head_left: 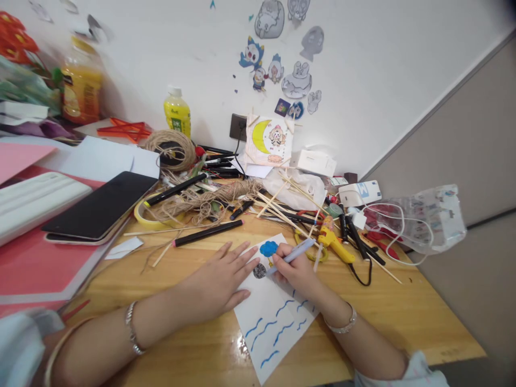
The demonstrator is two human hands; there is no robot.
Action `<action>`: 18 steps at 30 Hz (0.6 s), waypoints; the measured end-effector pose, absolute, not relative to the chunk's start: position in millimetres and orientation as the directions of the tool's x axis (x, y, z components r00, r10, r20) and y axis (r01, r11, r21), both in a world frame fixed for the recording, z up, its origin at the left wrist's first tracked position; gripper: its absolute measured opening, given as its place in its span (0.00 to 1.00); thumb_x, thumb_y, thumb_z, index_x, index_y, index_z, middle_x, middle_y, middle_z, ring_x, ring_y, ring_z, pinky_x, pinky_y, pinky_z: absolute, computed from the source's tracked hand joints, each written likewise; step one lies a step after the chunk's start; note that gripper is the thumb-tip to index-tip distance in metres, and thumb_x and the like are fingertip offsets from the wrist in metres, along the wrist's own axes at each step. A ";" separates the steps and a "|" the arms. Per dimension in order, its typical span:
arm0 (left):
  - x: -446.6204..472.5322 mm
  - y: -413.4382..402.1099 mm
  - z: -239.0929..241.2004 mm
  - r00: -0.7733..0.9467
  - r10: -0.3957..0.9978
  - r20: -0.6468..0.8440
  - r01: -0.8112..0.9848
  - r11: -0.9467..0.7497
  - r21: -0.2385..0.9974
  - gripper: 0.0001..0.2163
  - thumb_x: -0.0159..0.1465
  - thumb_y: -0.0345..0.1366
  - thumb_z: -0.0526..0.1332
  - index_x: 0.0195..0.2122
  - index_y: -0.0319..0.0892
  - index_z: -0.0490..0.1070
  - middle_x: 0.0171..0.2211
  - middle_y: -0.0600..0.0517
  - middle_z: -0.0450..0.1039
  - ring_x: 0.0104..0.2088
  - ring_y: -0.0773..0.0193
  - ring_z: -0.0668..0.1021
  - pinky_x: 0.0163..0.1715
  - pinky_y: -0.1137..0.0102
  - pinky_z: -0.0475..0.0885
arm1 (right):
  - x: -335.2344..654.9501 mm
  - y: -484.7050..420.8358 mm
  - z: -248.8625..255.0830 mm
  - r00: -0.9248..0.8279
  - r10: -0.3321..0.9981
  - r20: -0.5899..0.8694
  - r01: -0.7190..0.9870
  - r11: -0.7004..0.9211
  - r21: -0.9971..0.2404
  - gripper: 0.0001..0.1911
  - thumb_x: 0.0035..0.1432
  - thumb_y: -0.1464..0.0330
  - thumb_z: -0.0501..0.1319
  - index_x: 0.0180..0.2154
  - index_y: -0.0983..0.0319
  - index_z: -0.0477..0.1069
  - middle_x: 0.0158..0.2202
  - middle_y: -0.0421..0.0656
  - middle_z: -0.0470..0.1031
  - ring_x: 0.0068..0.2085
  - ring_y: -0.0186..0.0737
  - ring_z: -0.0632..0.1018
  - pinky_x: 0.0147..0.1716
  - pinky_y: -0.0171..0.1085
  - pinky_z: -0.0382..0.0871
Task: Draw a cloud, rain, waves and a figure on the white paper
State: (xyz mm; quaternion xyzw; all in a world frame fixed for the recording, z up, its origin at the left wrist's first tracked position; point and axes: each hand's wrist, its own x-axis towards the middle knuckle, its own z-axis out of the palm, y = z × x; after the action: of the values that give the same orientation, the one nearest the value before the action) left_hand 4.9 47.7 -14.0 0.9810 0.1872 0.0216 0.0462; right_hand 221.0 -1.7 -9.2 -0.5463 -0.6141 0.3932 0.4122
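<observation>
A white sheet of paper (278, 322) lies on the wooden table (387, 317), drawn with blue wavy lines, a blue cloud shape and a dark round shape. My left hand (220, 282) lies flat on the sheet's left edge, fingers stretched out and spread. My right hand (296, 271) is closed around a pale blue marker pen (292, 255), whose tip rests on the paper near the blue cloud. Each wrist wears a bracelet.
Black markers (207, 234), a twine bundle (201, 199), a yellow tape roll (147, 215), wooden sticks (282, 207) and a yellow glue gun (336, 247) crowd the back. A black tablet (100, 207) on red folders sits left. A plastic bag (423, 217) lies right, bottles behind.
</observation>
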 end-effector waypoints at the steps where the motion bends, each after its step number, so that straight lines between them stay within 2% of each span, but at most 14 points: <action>1: 5.0 47.5 -13.1 0.929 0.370 0.020 0.367 -0.925 0.099 0.26 0.70 0.46 0.51 0.66 0.39 0.54 0.67 0.42 0.47 0.67 0.47 0.51 0.62 0.50 0.47 | 220.9 -2.0 -8.7 -0.063 0.995 0.077 0.350 0.094 -0.932 0.17 0.58 0.61 0.58 0.21 0.58 0.57 0.16 0.33 0.61 0.17 0.32 0.64 0.18 0.32 0.57; 12: 4.5 48.0 -16.1 0.930 0.363 0.059 0.355 -0.928 0.110 0.25 0.71 0.46 0.49 0.65 0.40 0.54 0.67 0.42 0.47 0.67 0.48 0.50 0.63 0.50 0.46 | 219.1 -2.3 -5.2 -0.042 0.996 0.082 0.371 0.092 -0.924 0.17 0.58 0.60 0.58 0.21 0.57 0.57 0.15 0.33 0.61 0.18 0.33 0.64 0.20 0.33 0.58; 18: 5.3 47.3 -12.0 0.930 0.367 0.020 0.363 -0.925 0.113 0.25 0.71 0.46 0.49 0.65 0.39 0.54 0.67 0.41 0.47 0.67 0.47 0.51 0.62 0.50 0.48 | 218.7 -3.3 -1.6 -0.038 0.995 0.095 0.410 0.102 -0.907 0.18 0.59 0.60 0.57 0.21 0.57 0.56 0.15 0.34 0.62 0.19 0.34 0.65 0.22 0.34 0.59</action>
State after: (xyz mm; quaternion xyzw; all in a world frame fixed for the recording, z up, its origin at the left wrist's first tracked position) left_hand 5.3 47.3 -12.0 0.9809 0.1860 0.0205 0.0536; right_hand 218.7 -3.3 -1.6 -0.5638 -0.6227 0.3619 0.4042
